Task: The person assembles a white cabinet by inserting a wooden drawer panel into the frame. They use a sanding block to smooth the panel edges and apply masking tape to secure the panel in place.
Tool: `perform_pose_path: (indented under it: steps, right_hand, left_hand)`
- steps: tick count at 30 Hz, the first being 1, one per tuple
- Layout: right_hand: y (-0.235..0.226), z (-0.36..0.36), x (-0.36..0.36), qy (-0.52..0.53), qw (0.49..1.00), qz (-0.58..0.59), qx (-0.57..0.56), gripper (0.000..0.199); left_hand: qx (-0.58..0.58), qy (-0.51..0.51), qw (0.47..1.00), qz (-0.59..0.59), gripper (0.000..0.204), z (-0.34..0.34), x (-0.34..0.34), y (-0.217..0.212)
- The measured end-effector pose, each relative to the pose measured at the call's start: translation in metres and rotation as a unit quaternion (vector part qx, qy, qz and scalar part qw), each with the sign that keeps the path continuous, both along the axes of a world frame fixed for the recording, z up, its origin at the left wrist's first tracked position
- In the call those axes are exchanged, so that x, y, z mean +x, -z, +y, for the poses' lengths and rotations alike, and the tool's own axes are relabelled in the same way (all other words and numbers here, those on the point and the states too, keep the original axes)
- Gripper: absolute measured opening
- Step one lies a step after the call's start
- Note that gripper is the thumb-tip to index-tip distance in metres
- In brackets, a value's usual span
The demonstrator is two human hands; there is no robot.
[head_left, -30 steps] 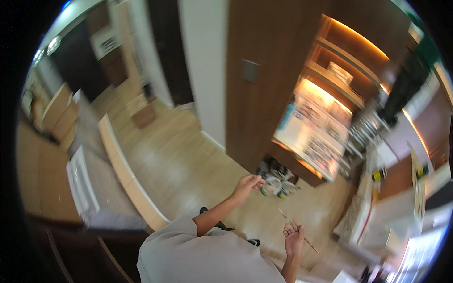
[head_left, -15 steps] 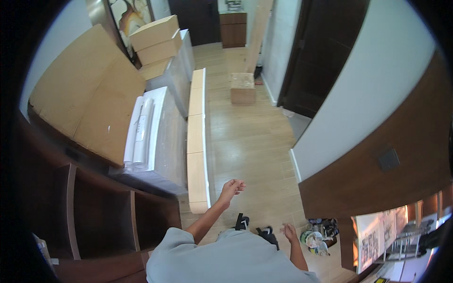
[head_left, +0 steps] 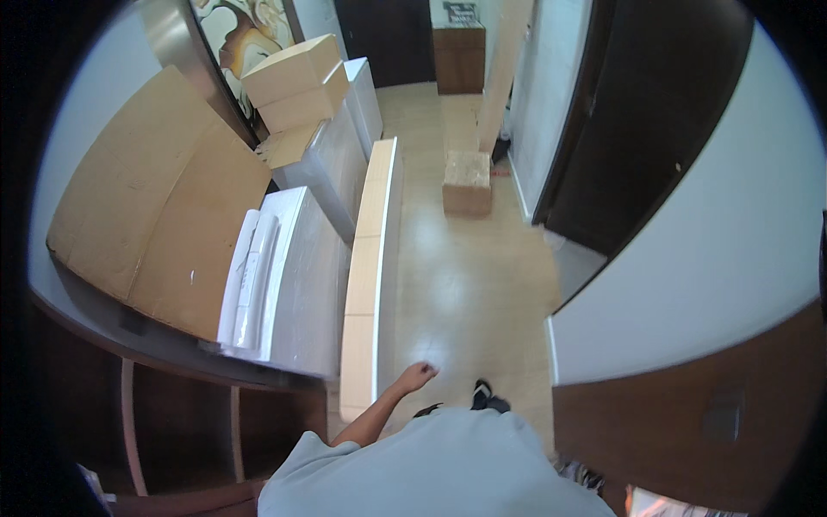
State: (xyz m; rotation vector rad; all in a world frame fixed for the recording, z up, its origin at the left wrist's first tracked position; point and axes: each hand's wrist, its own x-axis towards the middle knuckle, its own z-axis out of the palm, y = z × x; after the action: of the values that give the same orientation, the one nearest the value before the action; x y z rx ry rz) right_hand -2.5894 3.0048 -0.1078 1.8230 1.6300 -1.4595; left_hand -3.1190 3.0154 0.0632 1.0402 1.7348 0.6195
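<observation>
My left hand [head_left: 419, 376] hangs in front of me with its fingers curled in, and nothing shows in it. Nearest to it, on its left, is a long narrow piece of furniture [head_left: 363, 277] with a sectioned pale wood top and a white side. The hand looks apart from it, over the wood floor [head_left: 457, 293]. My right hand is out of the picture. One dark shoe [head_left: 482, 394] shows past my grey shirt.
At left stand a wrapped white block [head_left: 308, 280] with white rolls [head_left: 256, 280] on it, a large cardboard sheet [head_left: 164, 207] and stacked boxes [head_left: 297, 82]. Dark shelving [head_left: 181, 422] is at lower left. Ahead, a carton [head_left: 468, 184] sits on the floor near a dark door [head_left: 650, 121].
I have moved forward along the passage; the long furniture piece and the carton appear larger. My right hand has left the picture, and my left hand's fingers are more curled.
</observation>
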Motion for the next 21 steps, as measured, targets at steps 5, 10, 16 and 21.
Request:
perform_pose_path:
  steps: [5,10,16,21]
  right_hand:
    - [0.045,0.190,-0.046,-0.130,0.985,-0.042,0.100,0.024]
    - [0.034,0.416,-0.146,-0.125,0.940,-0.105,0.300,0.031]
    - [-0.068,0.586,-0.327,0.048,0.943,0.006,0.331,0.038]
    - [-0.117,0.592,-0.435,-0.068,0.936,-0.132,0.320,0.052]
  left_hand:
    - [-0.111,-0.354,0.928,-0.029,0.035,-0.033,-0.034,0.090]
    - [-0.253,-0.582,0.755,-0.161,0.031,-0.135,-0.026,0.110]
    - [-0.379,-0.456,0.793,-0.141,0.048,-0.130,-0.058,0.100]
    - [-0.302,-0.385,0.868,-0.091,0.061,0.006,-0.189,0.136]
